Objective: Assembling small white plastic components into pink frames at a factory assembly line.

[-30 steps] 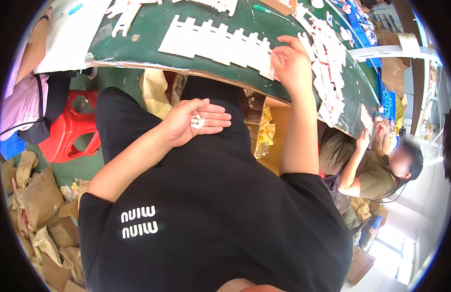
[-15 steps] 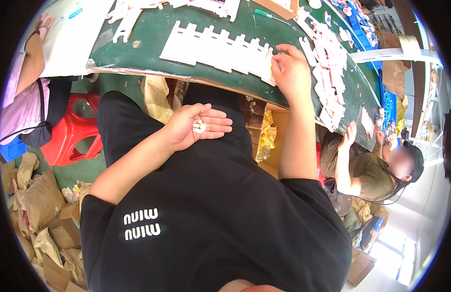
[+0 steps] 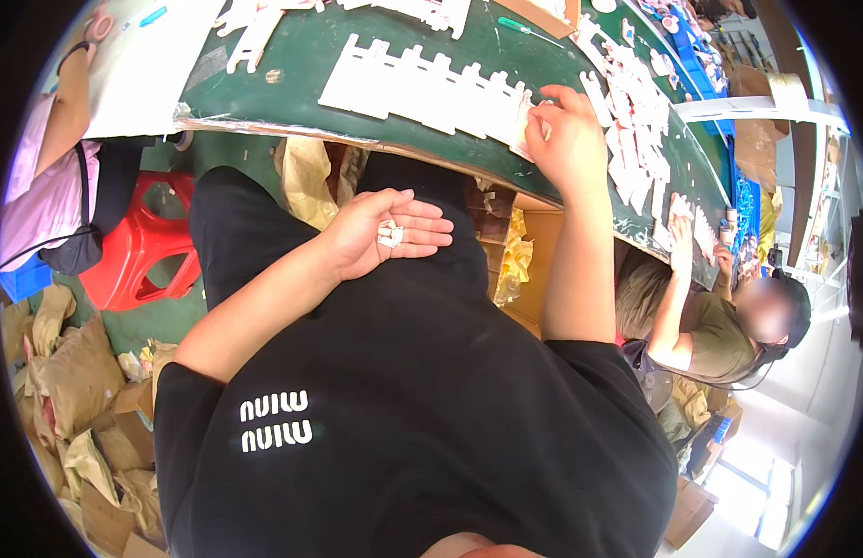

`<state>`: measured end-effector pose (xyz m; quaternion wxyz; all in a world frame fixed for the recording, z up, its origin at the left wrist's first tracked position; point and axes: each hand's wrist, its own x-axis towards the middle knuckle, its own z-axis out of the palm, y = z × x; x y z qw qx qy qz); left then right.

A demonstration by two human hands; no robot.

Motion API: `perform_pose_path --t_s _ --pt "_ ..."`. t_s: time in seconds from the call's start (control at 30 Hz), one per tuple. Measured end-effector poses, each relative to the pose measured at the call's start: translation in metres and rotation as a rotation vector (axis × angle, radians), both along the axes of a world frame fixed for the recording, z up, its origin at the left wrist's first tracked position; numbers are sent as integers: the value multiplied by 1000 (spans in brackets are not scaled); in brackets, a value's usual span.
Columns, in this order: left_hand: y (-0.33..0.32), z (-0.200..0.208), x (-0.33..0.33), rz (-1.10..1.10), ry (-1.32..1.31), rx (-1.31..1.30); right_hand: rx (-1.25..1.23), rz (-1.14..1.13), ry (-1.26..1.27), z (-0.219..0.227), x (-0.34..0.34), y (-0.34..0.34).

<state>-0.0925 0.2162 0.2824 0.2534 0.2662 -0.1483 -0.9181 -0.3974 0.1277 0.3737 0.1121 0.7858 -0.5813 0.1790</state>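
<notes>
My left hand (image 3: 380,234) is held palm up over my lap, fingers stretched out, with several small white plastic parts (image 3: 390,234) lying in its palm. On the green table, several flat white plastic panels (image 3: 408,91) with notched far edges lie side by side in a slanting row. At the row's right end is my right hand (image 3: 569,138), its thumb and fingers bent together over the last panel. The fingers cover whatever is between their tips. To the right of that hand spreads a pile of white plastic pieces (image 3: 629,130).
More white frames (image 3: 254,39) lie on the table's (image 3: 292,93) far left, with a green screwdriver (image 3: 517,27) and a cardboard box (image 3: 552,13) behind the row. A red stool (image 3: 152,251) stands at left. Other people work at left and right.
The view has shifted slightly. My right hand stays at the last panel with its fingers drawn in more, while my left hand still bears the small parts. The co-worker's hand at right moved toward the table.
</notes>
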Motion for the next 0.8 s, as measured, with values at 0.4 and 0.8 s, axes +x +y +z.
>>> perform_pose_path --t_s 0.4,0.8 --pt "-2 -7 2 119 459 37 421 490 -478 28 108 96" --pt "3 -22 7 156 602 9 402 463 -327 0 120 108"
